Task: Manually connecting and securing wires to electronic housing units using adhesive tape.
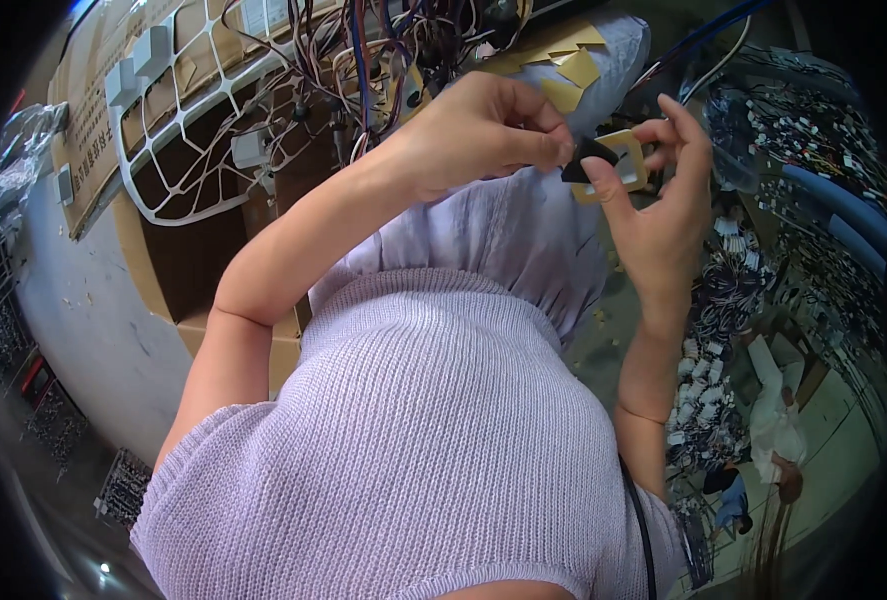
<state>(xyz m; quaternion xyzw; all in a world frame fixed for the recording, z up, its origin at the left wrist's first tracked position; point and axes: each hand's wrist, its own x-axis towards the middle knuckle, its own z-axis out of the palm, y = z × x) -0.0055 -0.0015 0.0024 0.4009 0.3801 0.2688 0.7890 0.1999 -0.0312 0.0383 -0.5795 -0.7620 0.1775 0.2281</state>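
My right hand [665, 170] holds up a small square piece with a yellowish border and a whitish middle [623, 142], its thumb in front and its fingers behind. A small black piece [590, 160] lies against the left side of this square, under the right thumb. Touching or almost touching the black piece, the fingertips of my left hand [503, 130] are pinched together; what is between them is too small to make out. Behind both hands, yellow paper-like pieces [578, 68] rest on a pale plastic-wrapped bundle [618, 45].
A white net-like frame [188, 120] with light grey blocks leans by a cardboard box [88, 150] at the left. Tangled cables [358, 60] hang at the top middle. Heaps of wires with white connectors [813, 130] cover the right side. Other people [731, 500] are at the lower right.
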